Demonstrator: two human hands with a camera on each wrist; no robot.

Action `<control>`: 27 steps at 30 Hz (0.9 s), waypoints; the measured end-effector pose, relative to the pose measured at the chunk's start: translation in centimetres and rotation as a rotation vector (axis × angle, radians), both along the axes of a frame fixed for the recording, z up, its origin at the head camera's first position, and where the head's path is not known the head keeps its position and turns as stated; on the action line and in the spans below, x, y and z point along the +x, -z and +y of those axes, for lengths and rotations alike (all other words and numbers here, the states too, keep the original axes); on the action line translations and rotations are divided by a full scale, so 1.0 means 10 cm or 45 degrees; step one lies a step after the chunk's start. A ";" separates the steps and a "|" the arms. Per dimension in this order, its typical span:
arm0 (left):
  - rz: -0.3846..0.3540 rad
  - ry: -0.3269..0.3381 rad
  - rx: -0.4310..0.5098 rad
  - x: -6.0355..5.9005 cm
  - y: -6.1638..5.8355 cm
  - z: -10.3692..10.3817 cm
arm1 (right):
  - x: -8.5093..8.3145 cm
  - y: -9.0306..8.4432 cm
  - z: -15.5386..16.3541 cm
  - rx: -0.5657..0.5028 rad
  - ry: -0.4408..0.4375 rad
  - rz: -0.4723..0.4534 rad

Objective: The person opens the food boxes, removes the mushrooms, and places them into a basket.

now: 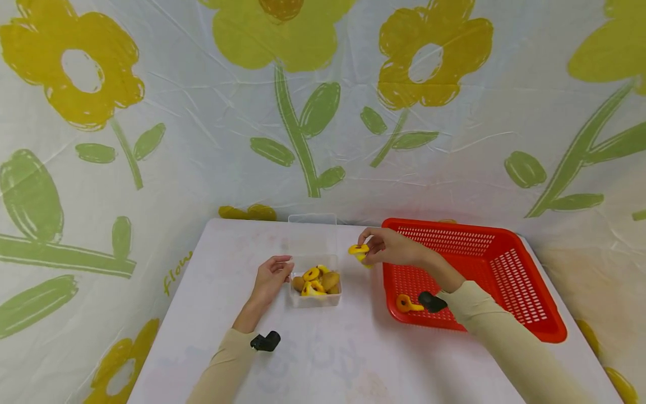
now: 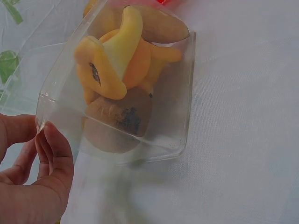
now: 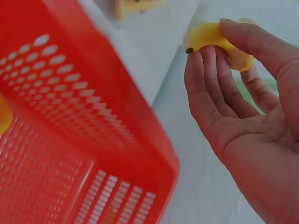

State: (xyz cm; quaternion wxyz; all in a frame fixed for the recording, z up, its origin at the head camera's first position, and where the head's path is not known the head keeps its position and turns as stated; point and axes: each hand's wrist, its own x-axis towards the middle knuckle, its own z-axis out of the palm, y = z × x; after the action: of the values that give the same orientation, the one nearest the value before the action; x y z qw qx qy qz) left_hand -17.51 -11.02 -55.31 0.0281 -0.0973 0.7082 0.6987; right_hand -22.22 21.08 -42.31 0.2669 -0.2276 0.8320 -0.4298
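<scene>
Left hand [image 1: 270, 279]: forearm lying on the tabletop, fingers loosely curled, fingertips touching a clear container's left wall. Right hand [image 1: 391, 247]: raised above the tabletop, wrist bent, thumb and fingers [image 3: 205, 70] pinching a yellow piece.

Bright, even, diffuse light; shadows faint. Head view bowed at edges. Wrist views soft, slightly blurred close up.

White table [image 1: 323, 359]; flower-print sheet [image 1: 202, 140] behind; red basket [image 1: 525, 314] holds one yellow piece [image 1: 405, 303].
</scene>
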 end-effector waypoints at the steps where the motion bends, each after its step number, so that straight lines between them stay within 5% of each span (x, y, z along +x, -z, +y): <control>1: 0.007 0.001 -0.002 0.00 0.00 0.00 | 0.00 0.00 0.04 0.003 0.008 0.004; 15: 0.016 0.017 0.019 0.00 -0.01 -0.01 | 0.01 0.00 0.58 0.039 0.121 -0.055; 27: 0.033 0.024 0.045 -0.03 0.03 -0.03 | -0.09 0.35 0.96 0.110 0.148 -0.099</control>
State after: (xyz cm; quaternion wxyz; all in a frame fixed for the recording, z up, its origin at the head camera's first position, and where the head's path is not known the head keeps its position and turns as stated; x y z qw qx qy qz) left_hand -17.78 -11.27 -55.60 0.0275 -0.0811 0.6970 0.7119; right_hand -23.07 30.64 -45.78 0.2831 -0.1503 0.8506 -0.4168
